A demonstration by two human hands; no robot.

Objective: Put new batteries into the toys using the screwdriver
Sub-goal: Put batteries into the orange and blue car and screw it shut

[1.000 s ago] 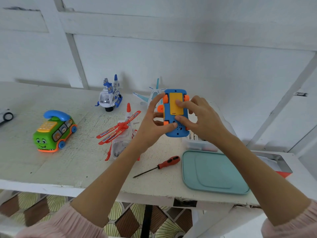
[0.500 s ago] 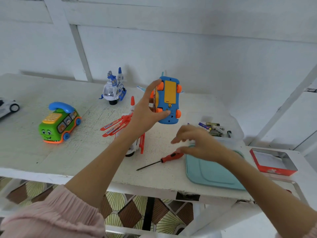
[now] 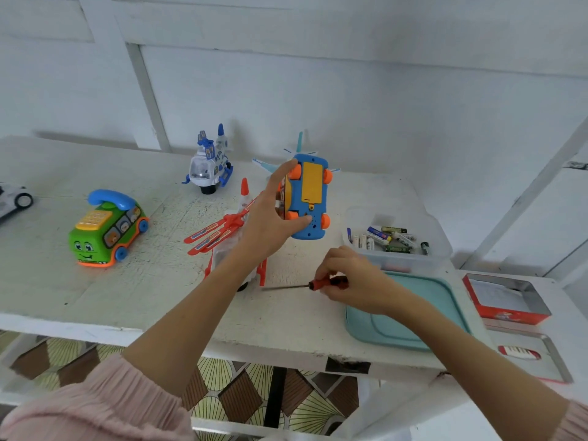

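Blue toy car [image 3: 310, 198] upside down in left hand [image 3: 270, 222], yellow batt. cover, orange wheels

Gathered pale-pink sleeves [image 3: 105, 405], bare forearms.

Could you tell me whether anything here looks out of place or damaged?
Nothing is plainly damaged or spilled. The blue toy car is underside-up only because the left hand holds it; the right hand grips the screwdriver.
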